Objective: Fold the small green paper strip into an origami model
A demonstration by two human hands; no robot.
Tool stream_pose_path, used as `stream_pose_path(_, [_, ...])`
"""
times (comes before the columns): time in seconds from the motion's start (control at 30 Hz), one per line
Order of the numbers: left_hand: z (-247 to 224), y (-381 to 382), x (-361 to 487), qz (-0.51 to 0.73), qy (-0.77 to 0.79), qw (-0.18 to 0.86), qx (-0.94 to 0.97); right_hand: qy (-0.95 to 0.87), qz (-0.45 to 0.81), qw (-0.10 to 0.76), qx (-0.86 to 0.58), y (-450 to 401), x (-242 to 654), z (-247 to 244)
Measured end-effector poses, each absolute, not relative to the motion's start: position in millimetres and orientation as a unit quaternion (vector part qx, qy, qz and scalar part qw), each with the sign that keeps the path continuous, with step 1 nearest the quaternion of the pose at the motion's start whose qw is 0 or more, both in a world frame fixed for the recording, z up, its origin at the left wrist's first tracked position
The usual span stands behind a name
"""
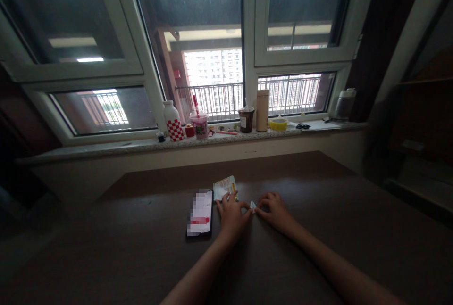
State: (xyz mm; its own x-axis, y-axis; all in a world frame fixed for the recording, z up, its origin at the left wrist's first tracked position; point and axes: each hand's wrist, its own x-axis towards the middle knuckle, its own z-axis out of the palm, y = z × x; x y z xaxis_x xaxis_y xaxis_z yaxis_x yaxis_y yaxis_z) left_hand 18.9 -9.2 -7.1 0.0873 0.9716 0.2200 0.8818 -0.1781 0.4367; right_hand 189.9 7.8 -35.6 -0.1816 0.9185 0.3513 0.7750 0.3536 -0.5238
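Between my two hands is a small pale folded paper piece (253,206), pointed at the top, resting at or just above the table. Thumb and fingertips of my left hand (233,215) close on its left side, while that hand's other fingers spread over the lower edge of a printed paper packet (225,186). From the right, my right hand (275,210) pinches the piece's lower right corner, its remaining fingers curled. Left of my left hand lies a phone (200,214), its lit screen partly blurred out.
Brown table (318,192) under my hands. Along the stone windowsill (141,147) behind it stand a checkered bottle (174,123), a pink cup with a straw (198,125), a dark drink cup (246,120), a beige flask (262,111), yellow tape (278,124) and black scissors (303,127).
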Motion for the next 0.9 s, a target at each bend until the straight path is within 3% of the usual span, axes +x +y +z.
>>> stream_pose_path(0.9, [-9.1,-7.6,22.7,0.216,0.617,0.066,0.754,-0.754,0.109,0.290,-0.579,10.2,186.8,-36.2])
